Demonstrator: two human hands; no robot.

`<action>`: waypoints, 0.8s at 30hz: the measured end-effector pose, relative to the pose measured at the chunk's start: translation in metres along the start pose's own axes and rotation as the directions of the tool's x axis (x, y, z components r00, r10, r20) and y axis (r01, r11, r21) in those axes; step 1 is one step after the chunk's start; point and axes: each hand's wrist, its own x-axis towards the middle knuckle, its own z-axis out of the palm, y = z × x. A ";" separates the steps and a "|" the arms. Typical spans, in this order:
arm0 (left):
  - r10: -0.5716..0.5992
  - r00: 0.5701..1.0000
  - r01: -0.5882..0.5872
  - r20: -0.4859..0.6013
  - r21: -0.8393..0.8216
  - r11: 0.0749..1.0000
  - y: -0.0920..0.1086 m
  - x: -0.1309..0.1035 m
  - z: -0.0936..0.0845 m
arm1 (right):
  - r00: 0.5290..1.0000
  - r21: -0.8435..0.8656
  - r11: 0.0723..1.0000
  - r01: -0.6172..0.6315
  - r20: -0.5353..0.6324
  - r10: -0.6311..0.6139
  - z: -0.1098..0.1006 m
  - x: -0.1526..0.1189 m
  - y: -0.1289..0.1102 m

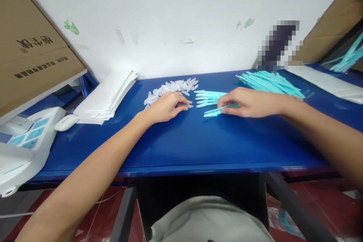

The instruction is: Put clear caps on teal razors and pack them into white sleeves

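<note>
On the blue table, my left hand [168,106] is at the near edge of a pile of small translucent plastic caps [178,86]. Its thumb and fingertips are closed on one cap [190,106]. Facing it, my right hand [241,102] grips a slim teal eyebrow razor [212,113], its head end pointing left. More than one razor may be in that grip; the fingers hide part of it. Beside the right fingertips lie several teal razors [210,94] in a rough row, heads to the left. A larger heap of the same razors [272,83] sits behind my right wrist.
White paper sheets [104,96] are stacked at the left, near a white device [36,136] with blue labels. Cardboard boxes [34,41] flank the table, and a white wall [170,19] closes off the back. A pale strip [326,81] lies at the right.
</note>
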 end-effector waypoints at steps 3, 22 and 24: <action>-0.007 1.000 0.006 -0.007 -0.069 0.998 0.004 0.001 0.001 | 1.000 0.021 1.000 0.002 0.003 -0.002 -0.001 0.000 -0.004; -0.044 0.999 0.046 0.016 -0.137 0.989 0.011 0.002 0.002 | 0.979 -0.152 0.988 0.017 -0.200 -0.048 0.010 0.006 0.004; -0.048 0.999 0.050 0.017 -0.143 0.988 0.011 0.002 0.003 | 0.978 -0.179 0.983 0.034 -0.196 -0.070 0.011 0.007 0.007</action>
